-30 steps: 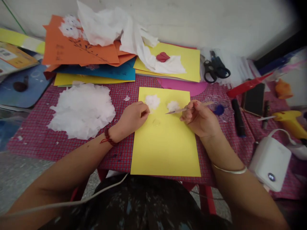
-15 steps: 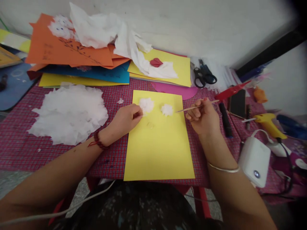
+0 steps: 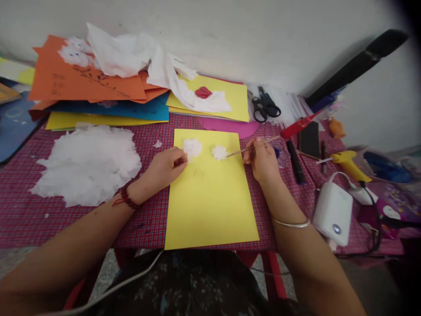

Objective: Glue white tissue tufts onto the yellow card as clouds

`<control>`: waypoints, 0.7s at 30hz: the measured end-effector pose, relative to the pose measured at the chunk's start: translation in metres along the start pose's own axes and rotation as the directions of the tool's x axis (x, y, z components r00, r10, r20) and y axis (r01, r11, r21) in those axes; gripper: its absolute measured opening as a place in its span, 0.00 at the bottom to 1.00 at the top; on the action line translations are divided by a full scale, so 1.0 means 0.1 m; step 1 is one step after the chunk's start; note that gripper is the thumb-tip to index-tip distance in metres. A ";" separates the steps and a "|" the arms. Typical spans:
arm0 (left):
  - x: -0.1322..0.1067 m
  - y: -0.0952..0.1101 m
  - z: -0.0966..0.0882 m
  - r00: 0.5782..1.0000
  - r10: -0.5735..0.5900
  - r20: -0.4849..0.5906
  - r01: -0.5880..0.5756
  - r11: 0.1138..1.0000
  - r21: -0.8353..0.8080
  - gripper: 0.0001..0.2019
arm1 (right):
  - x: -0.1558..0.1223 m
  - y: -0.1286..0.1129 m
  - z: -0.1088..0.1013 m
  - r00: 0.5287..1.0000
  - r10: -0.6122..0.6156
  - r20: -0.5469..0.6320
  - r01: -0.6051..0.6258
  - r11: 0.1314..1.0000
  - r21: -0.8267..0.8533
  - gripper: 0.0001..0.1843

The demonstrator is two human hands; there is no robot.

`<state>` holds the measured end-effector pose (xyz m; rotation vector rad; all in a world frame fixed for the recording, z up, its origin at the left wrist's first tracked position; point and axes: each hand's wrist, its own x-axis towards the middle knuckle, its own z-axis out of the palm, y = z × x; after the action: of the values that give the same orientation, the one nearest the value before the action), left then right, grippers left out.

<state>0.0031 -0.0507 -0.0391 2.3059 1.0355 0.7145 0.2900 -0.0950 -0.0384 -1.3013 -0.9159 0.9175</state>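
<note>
A yellow sheet of paper [image 3: 210,206] lies on the table in front of me, with two white tissue-paper tufts near its top, a left tuft [image 3: 192,148] and a smaller right tuft [image 3: 219,152]. My right hand [image 3: 263,161] pinches a thin wooden stick [image 3: 241,151], whose tip points left and reaches the edge of the right tuft. Beside the left tuft, my left hand [image 3: 166,167] is closed in a pinch over the sheet's left edge; what its fingertips hold is too small to make out. A faint ring of clear glue [image 3: 198,174] shows below the tufts.
To the left spreads a pile of white tissue pieces [image 3: 88,164]. Coloured cards [image 3: 98,87] and crumpled tissue [image 3: 125,57] are stacked behind. On the right are scissors [image 3: 265,105], a phone [image 3: 309,139], a yellow glue gun [image 3: 348,164] and a white power bank [image 3: 333,213].
The stick's tip has come left and now meets the right tuft's edge, my right hand moving over with it. My left hand stays pinched beside the left tuft. The whole view has shifted slightly.
</note>
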 end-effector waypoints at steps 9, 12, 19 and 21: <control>0.01 0.01 -0.01 0.999 -0.046 0.002 0.046 0.998 -0.034 0.04 | 0.03 -0.06 -0.08 1.000 -0.023 -0.008 0.023 1.000 0.004 0.22; 0.01 0.05 -0.01 0.998 -0.064 0.002 0.064 0.998 -0.021 0.03 | -0.05 -0.10 -0.01 1.000 0.005 0.016 -0.006 0.998 0.067 0.21; -0.01 0.14 -0.06 0.986 -0.157 -0.052 0.160 0.985 0.061 0.05 | -0.30 -0.10 0.25 0.958 0.182 0.224 -0.227 0.955 0.192 0.17; -0.02 0.15 -0.08 0.986 -0.159 -0.055 0.164 0.982 0.098 0.06 | -0.32 -0.08 0.29 0.947 0.184 0.262 -0.238 0.952 0.190 0.17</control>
<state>0.0047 -0.0593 -0.0242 2.2671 1.2918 0.6677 0.2517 -0.1146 -0.0296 -1.1270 -0.8412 1.3323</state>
